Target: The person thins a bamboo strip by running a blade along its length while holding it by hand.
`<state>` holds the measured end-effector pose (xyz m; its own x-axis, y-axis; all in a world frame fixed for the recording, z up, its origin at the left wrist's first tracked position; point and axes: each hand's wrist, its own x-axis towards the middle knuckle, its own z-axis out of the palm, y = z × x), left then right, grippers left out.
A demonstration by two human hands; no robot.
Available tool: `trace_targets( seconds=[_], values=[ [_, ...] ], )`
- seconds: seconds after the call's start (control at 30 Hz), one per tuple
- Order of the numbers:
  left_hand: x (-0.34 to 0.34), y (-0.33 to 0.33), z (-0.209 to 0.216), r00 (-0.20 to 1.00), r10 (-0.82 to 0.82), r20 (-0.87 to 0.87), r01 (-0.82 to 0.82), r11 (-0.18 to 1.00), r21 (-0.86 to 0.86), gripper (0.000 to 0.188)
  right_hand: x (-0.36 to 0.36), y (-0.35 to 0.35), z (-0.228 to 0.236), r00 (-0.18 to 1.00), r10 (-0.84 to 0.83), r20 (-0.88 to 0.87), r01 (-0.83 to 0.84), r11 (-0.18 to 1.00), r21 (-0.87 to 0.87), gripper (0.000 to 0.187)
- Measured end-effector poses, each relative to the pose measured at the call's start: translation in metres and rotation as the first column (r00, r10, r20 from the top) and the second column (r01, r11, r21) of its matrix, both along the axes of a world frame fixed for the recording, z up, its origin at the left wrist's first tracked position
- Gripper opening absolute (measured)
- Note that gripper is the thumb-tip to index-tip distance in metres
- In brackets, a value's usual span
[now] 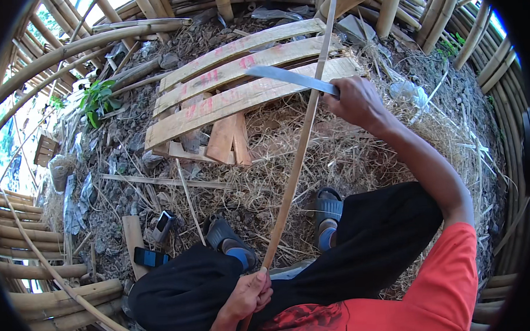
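Note:
My left hand point(247, 294) is closed round the lower part of a long, thin bamboo strip point(295, 176), close to my lap. The strip slants up and away to the right, its far end over the wooden slats. In my right hand point(357, 102) is the handle of a machete point(285, 76), held out ahead of me. Its long blade points left and crosses the strip near the strip's upper part. Whether the edge touches the strip, I cannot tell. My right fingers wrap the handle and hide most of it.
Pale wooden slats point(238, 98) with red marks lie ahead on the ground, beside short wood pieces point(225, 137). Dry shavings point(347, 156) cover the soil. A phone point(151, 257) and a small boxy device point(163, 225) lie near my left knee. Bamboo poles point(57, 290) surround me.

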<state>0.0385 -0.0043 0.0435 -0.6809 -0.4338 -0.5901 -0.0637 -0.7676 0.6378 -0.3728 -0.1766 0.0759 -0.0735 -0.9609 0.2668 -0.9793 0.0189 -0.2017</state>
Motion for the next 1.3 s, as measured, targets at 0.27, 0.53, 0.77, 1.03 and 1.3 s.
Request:
trace_targets(
  seconds=[0.27, 0.53, 0.77, 1.03, 1.3],
  values=[
    [0.001, -0.007, -0.006, 0.998, 0.04, -0.053, -0.042, 0.998, -0.041, 0.045, 0.09, 0.044, 0.025, 0.945, 0.327, 0.007, -0.309, 0.887, 0.344, 0.016],
    [0.004, -0.002, 0.002, 0.993, 0.069, -0.099, -0.074, 0.996, -0.045, 0.042, 0.051, 0.026, 0.018, 0.978, 0.204, -0.043, -0.198, 0.973, 0.117, 0.015],
    [0.003, 0.012, 0.003, 0.999, 0.014, -0.032, -0.017, 0.994, -0.11, 0.042, -0.021, -0.001, 0.019, 0.98, -0.199, -0.025, 0.198, 0.979, -0.045, 0.026],
    [0.005, 0.008, -0.004, 1.0, -0.02, 0.005, 0.021, 0.998, -0.059, 0.042, -0.003, 0.012, -0.002, 0.98, 0.195, -0.047, -0.199, 0.975, -0.096, 0.022],
    [0.002, 0.005, -0.016, 0.999, -0.032, 0.002, 0.032, 0.994, -0.103, 0.039, -0.019, 0.013, 0.001, 0.97, -0.164, 0.18, 0.117, 0.962, 0.247, 0.026]
  ],
)
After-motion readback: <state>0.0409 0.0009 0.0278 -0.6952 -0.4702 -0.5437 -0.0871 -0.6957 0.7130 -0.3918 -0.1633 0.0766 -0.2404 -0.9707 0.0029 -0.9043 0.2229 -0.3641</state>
